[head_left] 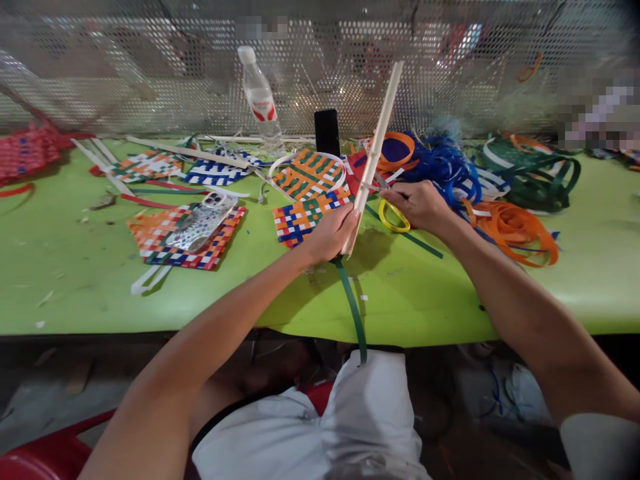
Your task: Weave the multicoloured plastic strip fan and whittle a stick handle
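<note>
Leaning with its top end to the right, the pale strip (383,127) is clenched low down in the left hand (333,232), above the front part of the green bench (130,287). Yellow-handled scissors (394,217) are grasped in the right hand (419,203); the metal end is held close by the strip's right side. Contact can't be confirmed: partly blocked by fingers.

A dark green strap (354,310) is seen running from under the left hand, over the bench's front edge, down onto the white shorts (300,433).

A multicolour woven piece (293,220) is partly covered by the left hand; behind it, an orange-green woven panel (305,175) is laid. Further left, a phone in a patterned case (200,225) is rested on another woven piece (220,250).

At the back, the water bottle (261,100) and black phone (327,132) are stood near the perforated screen (175,67). To the right, blue straps (447,167), an orange coil (520,230) and green straps (555,180) are heaped.
</note>
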`<act>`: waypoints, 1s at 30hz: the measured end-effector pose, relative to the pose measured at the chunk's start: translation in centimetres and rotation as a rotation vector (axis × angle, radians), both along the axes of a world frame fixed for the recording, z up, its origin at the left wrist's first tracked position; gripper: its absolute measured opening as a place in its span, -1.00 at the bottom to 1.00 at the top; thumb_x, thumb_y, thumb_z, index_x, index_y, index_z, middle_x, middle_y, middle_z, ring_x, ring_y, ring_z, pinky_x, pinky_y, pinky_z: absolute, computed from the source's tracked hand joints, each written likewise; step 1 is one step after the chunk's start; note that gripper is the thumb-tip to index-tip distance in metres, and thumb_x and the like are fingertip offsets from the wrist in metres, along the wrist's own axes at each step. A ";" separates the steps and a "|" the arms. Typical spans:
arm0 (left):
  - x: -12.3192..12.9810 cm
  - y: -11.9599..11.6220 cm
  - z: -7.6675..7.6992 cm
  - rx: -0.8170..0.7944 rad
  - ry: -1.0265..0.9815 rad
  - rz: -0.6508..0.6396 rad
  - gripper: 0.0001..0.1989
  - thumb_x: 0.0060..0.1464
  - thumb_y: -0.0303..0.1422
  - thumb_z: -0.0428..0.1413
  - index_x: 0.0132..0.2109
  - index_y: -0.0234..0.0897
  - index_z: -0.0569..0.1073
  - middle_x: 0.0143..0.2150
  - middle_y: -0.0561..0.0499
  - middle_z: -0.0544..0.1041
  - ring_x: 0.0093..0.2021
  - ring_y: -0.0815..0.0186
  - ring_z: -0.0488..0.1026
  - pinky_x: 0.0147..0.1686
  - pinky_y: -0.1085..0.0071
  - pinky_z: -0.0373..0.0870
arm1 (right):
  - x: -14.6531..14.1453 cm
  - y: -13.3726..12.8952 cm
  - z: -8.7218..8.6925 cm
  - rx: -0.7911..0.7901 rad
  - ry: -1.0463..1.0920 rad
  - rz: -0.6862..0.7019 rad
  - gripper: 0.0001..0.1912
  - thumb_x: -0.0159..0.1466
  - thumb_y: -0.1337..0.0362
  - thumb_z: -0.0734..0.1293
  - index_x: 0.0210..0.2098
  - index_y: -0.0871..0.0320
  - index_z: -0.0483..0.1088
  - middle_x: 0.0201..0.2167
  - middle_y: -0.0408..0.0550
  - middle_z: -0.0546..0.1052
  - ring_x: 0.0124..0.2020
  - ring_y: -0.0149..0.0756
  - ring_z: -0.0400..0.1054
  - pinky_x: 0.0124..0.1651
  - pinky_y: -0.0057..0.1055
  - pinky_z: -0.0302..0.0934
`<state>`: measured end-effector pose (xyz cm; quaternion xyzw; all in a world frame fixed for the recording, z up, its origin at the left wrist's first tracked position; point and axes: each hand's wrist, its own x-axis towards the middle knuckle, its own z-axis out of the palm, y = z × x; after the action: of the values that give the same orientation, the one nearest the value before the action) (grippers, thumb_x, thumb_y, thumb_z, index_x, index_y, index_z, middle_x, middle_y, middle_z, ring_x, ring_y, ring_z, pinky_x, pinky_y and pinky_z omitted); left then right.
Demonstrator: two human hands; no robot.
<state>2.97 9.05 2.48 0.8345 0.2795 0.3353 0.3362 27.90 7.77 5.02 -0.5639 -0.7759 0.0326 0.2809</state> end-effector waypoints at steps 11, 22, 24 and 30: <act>0.3 0.2 -0.1 -0.121 -0.025 -0.029 -0.66 0.46 -0.20 -0.14 -0.33 -0.19 0.22 -0.43 0.04 0.31 -0.43 0.33 0.31 -0.41 0.34 0.22 | 0.9 0.7 -0.5 0.014 0.013 -0.026 -0.30 0.38 -0.38 0.10 -0.54 0.10 0.11 -0.62 -0.18 0.18 -0.54 -0.40 0.02 -0.42 -0.34 -0.12; 0.3 0.5 -0.2 -0.172 -0.042 -0.039 -0.65 0.45 -0.18 -0.12 -0.33 -0.19 0.24 -0.40 0.03 0.34 -0.39 0.32 0.33 -0.34 0.34 0.29 | 0.6 0.6 -0.6 0.019 0.031 0.001 -0.28 0.38 -0.39 0.07 -0.55 0.10 0.09 -0.62 -0.18 0.13 -0.53 -0.40 -0.03 -0.41 -0.34 -0.11; 0.2 0.6 -0.3 -0.151 -0.037 -0.045 -0.66 0.45 -0.19 -0.12 -0.33 -0.19 0.24 -0.40 0.03 0.34 -0.38 0.32 0.33 -0.33 0.34 0.28 | 0.1 0.2 -0.5 0.032 0.027 0.014 -0.29 0.39 -0.38 0.06 -0.55 0.10 0.09 -0.62 -0.18 0.13 -0.54 -0.40 -0.01 -0.41 -0.34 -0.11; 0.0 0.0 -0.1 -0.122 -0.017 -0.095 -0.64 0.46 -0.16 -0.14 -0.33 -0.19 0.24 -0.39 0.02 0.32 -0.39 0.31 0.28 -0.35 0.34 0.24 | -0.5 -0.3 0.0 0.040 -0.023 -0.019 -0.31 0.40 -0.34 0.05 -0.53 0.10 0.12 -0.61 -0.15 0.19 -0.55 -0.40 -0.01 -0.41 -0.34 -0.14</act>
<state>3.01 9.07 2.34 0.8220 0.2567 0.3083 0.4042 27.41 7.45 4.98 -0.5659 -0.7741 0.0080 0.2835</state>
